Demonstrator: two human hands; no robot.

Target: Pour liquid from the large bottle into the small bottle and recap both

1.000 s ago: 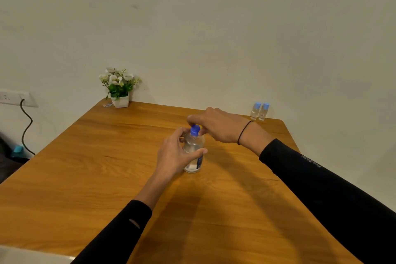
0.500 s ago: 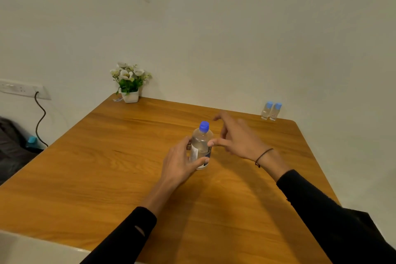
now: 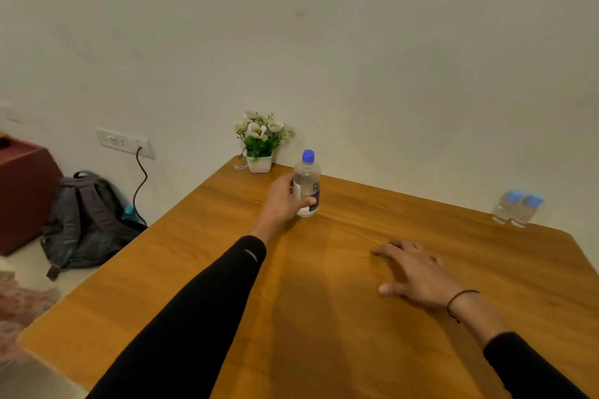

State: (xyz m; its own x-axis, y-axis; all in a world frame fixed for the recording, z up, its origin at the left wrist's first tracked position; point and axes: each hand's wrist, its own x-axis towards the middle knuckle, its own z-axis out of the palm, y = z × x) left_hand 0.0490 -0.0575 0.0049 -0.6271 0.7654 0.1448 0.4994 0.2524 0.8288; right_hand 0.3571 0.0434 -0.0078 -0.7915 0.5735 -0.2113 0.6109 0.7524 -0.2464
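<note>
Gripping large bottle (image 3: pixel 306 186), left hand (image 3: pixel 281 201); right hand (image 3: pixel 418 272) apart, seemingly flat.

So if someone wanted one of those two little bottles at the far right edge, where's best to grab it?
Probably around the clear body, below the blue cap. The two small bottles stand upright and pressed together, so come from the open front or outer side with the free right hand, pinching just one.
</note>
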